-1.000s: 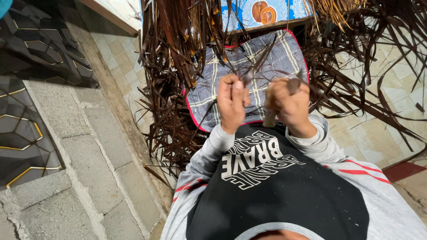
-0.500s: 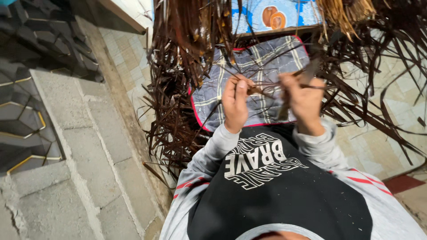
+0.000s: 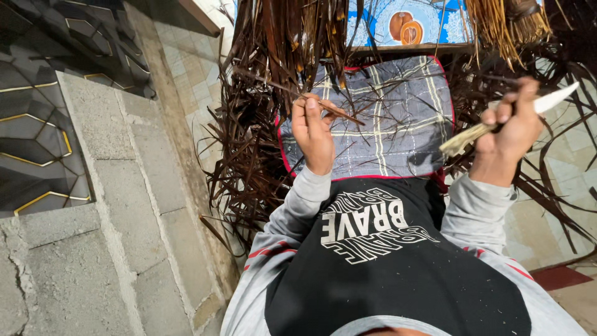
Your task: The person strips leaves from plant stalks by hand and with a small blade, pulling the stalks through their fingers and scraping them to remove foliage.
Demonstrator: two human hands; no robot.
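My left hand [image 3: 313, 134] pinches a thin dark brown leaf strip [image 3: 292, 92] that runs up and to the left from my fingers. My right hand [image 3: 511, 130] is out to the right, closed on a knife [image 3: 497, 121] with a pale wooden handle and a light blade pointing right. Both hands are raised over a grey plaid cushion [image 3: 385, 124] with a red border, which lies in front of my dark shirt.
Heaps of dried brown palm leaf strips [image 3: 249, 149] surround the cushion on the left, the back and the right. A grey block wall [image 3: 118, 205] stands at the left. Pale floor tiles [image 3: 559, 180] show at the right, and a blue printed box [image 3: 404, 25] sits behind the cushion.
My hands have come apart: the right hand swung out to the right with the knife, and the left hand rose slightly, keeping the strip.
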